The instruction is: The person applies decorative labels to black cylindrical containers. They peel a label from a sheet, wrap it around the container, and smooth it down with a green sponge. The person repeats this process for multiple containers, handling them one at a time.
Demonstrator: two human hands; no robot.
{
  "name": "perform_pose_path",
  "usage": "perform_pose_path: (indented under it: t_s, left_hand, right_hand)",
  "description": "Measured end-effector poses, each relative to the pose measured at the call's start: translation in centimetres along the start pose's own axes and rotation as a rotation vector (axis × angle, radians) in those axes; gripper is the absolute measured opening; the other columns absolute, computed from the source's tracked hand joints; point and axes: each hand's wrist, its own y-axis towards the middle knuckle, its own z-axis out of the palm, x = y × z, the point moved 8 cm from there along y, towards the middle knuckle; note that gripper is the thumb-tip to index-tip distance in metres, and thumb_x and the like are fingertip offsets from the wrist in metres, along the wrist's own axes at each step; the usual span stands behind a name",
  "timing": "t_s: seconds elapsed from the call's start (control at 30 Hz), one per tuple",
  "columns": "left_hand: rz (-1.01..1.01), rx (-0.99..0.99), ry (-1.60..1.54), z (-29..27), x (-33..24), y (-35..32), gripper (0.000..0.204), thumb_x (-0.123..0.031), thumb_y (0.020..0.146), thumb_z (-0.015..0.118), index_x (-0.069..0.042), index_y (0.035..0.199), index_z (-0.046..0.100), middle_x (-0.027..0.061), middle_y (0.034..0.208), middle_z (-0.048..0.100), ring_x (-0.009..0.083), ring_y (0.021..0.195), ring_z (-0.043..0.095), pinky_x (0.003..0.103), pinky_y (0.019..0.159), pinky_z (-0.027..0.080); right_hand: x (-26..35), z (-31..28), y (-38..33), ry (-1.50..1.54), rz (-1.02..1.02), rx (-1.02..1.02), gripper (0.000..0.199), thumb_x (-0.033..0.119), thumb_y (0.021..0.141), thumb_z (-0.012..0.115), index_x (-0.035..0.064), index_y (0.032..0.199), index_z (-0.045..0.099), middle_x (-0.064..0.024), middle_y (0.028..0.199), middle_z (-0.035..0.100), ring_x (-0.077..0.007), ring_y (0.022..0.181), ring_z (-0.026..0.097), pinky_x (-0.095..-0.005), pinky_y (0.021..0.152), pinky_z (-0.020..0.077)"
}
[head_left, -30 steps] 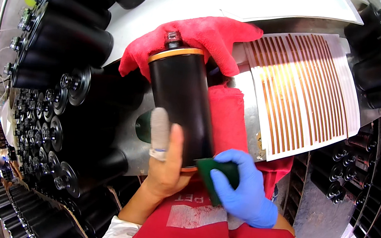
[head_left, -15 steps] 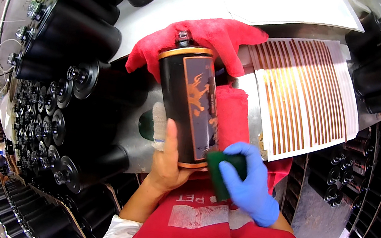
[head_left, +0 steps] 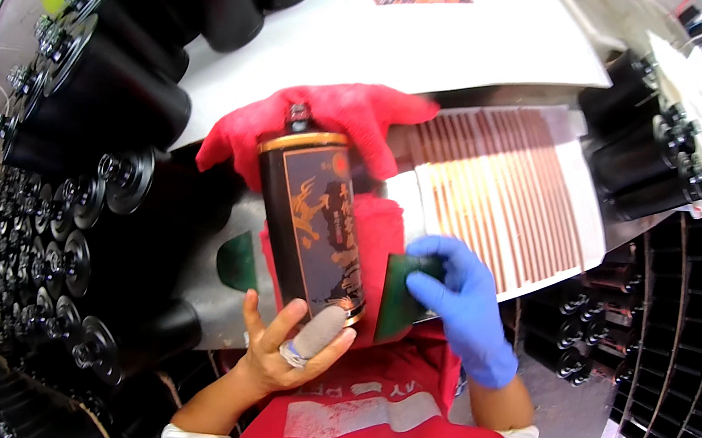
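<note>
A black bottle [head_left: 283, 208] with orange-gold rims and a clear stopper at its neck lies tilted on red cloth, neck away from me. Its dark label [head_left: 327, 224] with orange figures faces up. My left hand [head_left: 291, 353] is at the bottle's base with its fingers apart; a finger in a pale wrap touches the label's lower end. In a blue glove, my right hand [head_left: 466, 308] pinches a flat dark green scraper-like piece [head_left: 398, 297], just right of the bottle and apart from it. Folded red cloth [head_left: 376, 233] shows between bottle and scraper.
A sheet of copper-brown strips [head_left: 513, 195] lies to the right. Black bottles crowd the left [head_left: 128, 80] and stand at the right [head_left: 645, 180]. A green rounded piece [head_left: 239, 262] lies left of the bottle. White sheets [head_left: 512, 33] cover the far side. Racks of bottles [head_left: 690, 304] stand lower right.
The bottle has turned, so its label faces up more fully. My left hand has shifted from the bottle's side to its base, fingers spreading. The scraper has moved off the bottle's lower end.
</note>
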Motion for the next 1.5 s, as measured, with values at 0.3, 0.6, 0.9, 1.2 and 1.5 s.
perform_pose_path:
  t_s: [0.3,0.6,0.9,1.2,1.5]
  left_hand:
    - [0.197,0.464,0.236,1.1,-3.2,4.3,0.029,-0.017,0.084,0.052,-0.015,0.11,0.063,0.0006,0.099,0.064,0.0241,0.123,0.048,0.069,0.102,0.006]
    - [0.0,-0.235,-0.262,-8.1,-1.0,4.5,0.023,0.004,0.076,0.07,0.002,0.097,0.062,0.0133,0.087,0.06,0.0276,0.079,0.058,0.041,0.071,0.055]
    - [-0.154,-0.065,-0.745,-5.5,-1.1,4.1,0.018,0.0,0.084,0.053,0.0,0.1,0.061,0.0098,0.067,0.061,0.0199,0.066,0.057,0.036,0.073,0.048]
    - [0.469,0.971,-1.188,3.4,-24.4,10.3,0.028,-0.011,0.087,0.056,-0.005,0.114,0.058,0.0115,0.09,0.066,0.0244,0.082,0.062,0.033,0.075,0.047]
    - [0.766,1.997,-1.454,5.9,-43.8,0.8,0.051,-0.046,0.097,0.036,-0.004,0.125,0.046,0.0176,0.1,0.051,0.0302,0.092,0.052,0.034,0.084,0.039]
  right_hand:
    - [10.2,9.8,14.5,-1.094,-0.336,0.298,0.035,0.03,0.082,0.057,0.001,0.098,0.067,-0.0132,0.086,0.068,-0.0229,0.067,0.064,-0.0328,0.071,0.0513]
    - [12.3,7.2,11.0,-0.982,-0.313,0.489,0.035,0.037,0.075,0.067,0.0037,0.083,0.07,-0.0101,0.072,0.066,-0.0219,0.062,0.061,-0.0321,0.061,0.0475]
    - [11.1,-7.0,-16.3,-0.798,-0.58,-0.192,0.024,0.03,0.081,0.067,0.0057,0.083,0.068,-0.01,0.07,0.063,-0.0224,0.064,0.063,-0.0297,0.061,0.0482]
    - [-0.2,-26.9,-42.5,-1.114,0.263,-1.35,0.024,0.033,0.072,0.063,0.0092,0.072,0.069,-0.0133,0.068,0.063,-0.0321,0.063,0.062,-0.0371,0.058,0.0497]
    - [-12.5,-53.0,-57.5,-1.128,0.673,-1.878,0.037,0.038,0.079,0.055,0.0044,0.078,0.069,-0.0203,0.079,0.064,-0.0382,0.075,0.063,-0.046,0.068,0.05]
